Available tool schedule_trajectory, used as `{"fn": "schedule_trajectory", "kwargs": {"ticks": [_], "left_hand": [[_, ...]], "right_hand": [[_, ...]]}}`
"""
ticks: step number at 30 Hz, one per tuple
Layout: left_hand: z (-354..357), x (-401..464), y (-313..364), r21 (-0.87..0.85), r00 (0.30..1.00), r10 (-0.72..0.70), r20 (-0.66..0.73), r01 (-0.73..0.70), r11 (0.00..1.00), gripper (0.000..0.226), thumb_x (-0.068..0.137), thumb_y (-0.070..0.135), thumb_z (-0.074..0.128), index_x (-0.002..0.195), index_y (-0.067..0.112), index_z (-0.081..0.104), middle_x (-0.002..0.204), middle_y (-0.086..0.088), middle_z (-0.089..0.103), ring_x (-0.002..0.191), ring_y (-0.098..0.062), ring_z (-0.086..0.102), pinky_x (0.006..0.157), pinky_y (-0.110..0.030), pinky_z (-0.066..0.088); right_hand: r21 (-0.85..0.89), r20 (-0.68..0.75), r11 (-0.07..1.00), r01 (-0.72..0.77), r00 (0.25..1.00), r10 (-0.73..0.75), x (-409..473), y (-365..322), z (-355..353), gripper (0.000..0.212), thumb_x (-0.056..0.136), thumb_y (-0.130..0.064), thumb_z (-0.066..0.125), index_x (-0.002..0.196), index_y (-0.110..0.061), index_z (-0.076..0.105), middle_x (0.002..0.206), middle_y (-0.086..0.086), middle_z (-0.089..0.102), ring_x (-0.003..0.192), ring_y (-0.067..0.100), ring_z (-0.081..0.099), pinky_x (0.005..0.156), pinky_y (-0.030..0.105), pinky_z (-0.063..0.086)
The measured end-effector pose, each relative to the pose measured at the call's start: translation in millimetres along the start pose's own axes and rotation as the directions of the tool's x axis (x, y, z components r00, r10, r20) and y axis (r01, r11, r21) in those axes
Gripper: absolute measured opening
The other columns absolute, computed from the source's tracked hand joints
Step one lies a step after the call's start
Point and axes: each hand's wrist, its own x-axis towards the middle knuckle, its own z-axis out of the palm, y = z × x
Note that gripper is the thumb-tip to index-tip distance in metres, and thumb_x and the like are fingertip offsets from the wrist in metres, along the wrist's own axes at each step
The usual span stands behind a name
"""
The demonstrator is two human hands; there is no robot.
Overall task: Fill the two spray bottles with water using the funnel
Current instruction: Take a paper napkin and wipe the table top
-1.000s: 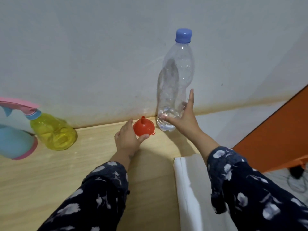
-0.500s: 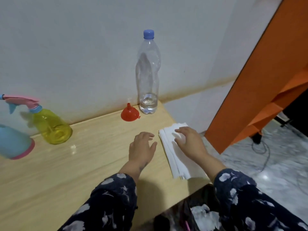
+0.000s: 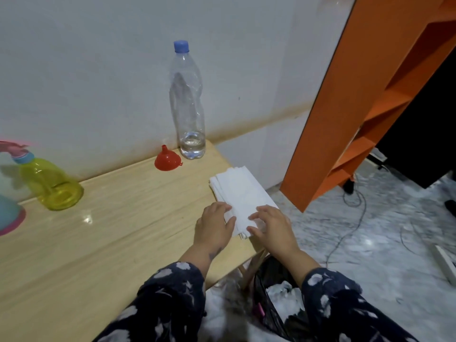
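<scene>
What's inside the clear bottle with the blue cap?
The bottle holds only a shallow layer of water at the bottom; the rest looks empty. Its cap is on. Nothing inside is hidden, since the walls are clear.

Dim, soft light; warped, blurred edges

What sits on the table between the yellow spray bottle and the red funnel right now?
Nothing: in the head view only bare wooden table runs from the yellow spray bottle to the red funnel.
</scene>
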Motion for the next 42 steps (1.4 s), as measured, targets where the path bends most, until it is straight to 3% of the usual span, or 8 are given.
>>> {"fn": "schedule_trajectory", "kwargs": {"ticks": [4,11,16,19,23,31,37,42], "left_hand": [[6,1,7,0.018,1.0,-0.027,-0.013,0.027,0.999,0.036,0.097,0.037,0.048,0.131,0.025,0.051,0.141,0.008,0.045,0.13,-0.014,0.036,0.099,-0.034,0.035],[12,-3,19,0.042,0.998,-0.032,-0.052,0.034,0.999,0.045,0.09,0.058,0.05,0.128,0.033,0.051,0.145,0.014,0.036,0.135,-0.01,0.029,0.104,-0.034,0.03],[11,-1,24,0.038,0.991,0.044,-0.122,-0.04,0.998,0.031,0.089,0.05,0.057,0.114,0.032,0.061,0.13,0.017,0.052,0.126,-0.006,0.04,0.095,-0.025,0.026],[8,3,28,0.053,0.982,0.034,-0.188,-0.025,0.998,0.023,0.094,0.038,0.053,0.112,0.027,0.064,0.116,0.014,0.061,0.112,-0.01,0.052,0.089,-0.027,0.033],[5,4,34,0.022,0.966,-0.021,-0.257,0.028,0.999,0.021,0.095,0.035,0.052,0.106,0.026,0.068,0.108,0.015,0.065,0.1,-0.01,0.058,0.085,-0.031,0.043],[6,1,33,0.02,0.971,-0.058,-0.233,0.064,0.998,0.024,0.096,0.035,0.048,0.104,0.029,0.07,0.107,0.016,0.068,0.098,-0.01,0.06,0.084,-0.032,0.046],[2,1,32,0.036,0.972,-0.059,-0.228,0.069,0.997,0.027,0.098,0.034,0.045,0.11,0.029,0.069,0.111,0.014,0.068,0.101,-0.012,0.06,0.088,-0.034,0.046],[-3,-3,27,0.03,0.963,-0.056,-0.263,0.066,0.997,0.026,0.1,0.03,0.045,0.107,0.023,0.07,0.104,0.008,0.07,0.094,-0.018,0.061,0.081,-0.036,0.048]], "right_hand": [[0.035,-0.009,0.999,-0.002,1.0,0.002,4,5,-1,0.011,0.084,-0.034,0.066,0.093,-0.029,0.072,0.127,-0.006,0.057,0.124,0.014,0.045,0.099,0.032,0.027],[0.098,-0.055,0.994,0.045,0.998,-0.04,18,10,-12,0.01,0.084,-0.037,0.067,0.086,-0.03,0.074,0.106,-0.009,0.06,0.111,0.012,0.047,0.09,0.029,0.024],[0.151,-0.068,0.98,0.13,0.99,-0.121,29,8,-22,0.009,0.086,-0.035,0.066,0.084,-0.03,0.073,0.092,-0.013,0.066,0.101,0.011,0.052,0.083,0.029,0.027],[0.211,-0.086,0.969,0.132,0.99,-0.116,31,12,-21,0.013,0.089,-0.033,0.063,0.099,-0.029,0.069,0.102,-0.011,0.067,0.105,0.014,0.056,0.092,0.035,0.037],[0.138,-0.009,0.987,0.081,0.997,-0.08,26,28,-17,0.036,0.089,-0.038,0.061,0.123,-0.028,0.058,0.128,-0.01,0.058,0.121,0.012,0.049,0.102,0.034,0.034],[0.153,-0.134,0.988,0.014,0.991,0.007,30,34,-14,0.007,0.089,-0.023,0.062,0.089,-0.02,0.069,0.094,-0.004,0.066,0.096,0.018,0.057,0.086,0.037,0.044],[0.041,-0.028,0.978,0.204,0.979,-0.203,22,33,-13,0.034,0.089,-0.042,0.048,0.115,-0.026,0.065,0.125,-0.009,0.06,0.123,0.011,0.048,0.101,0.033,0.03],[-0.122,0.06,0.967,0.225,0.974,-0.219,19,44,-6,0.044,0.093,-0.046,0.042,0.131,-0.03,0.056,0.142,-0.008,0.05,0.133,0.01,0.041,0.109,0.033,0.022]]}}
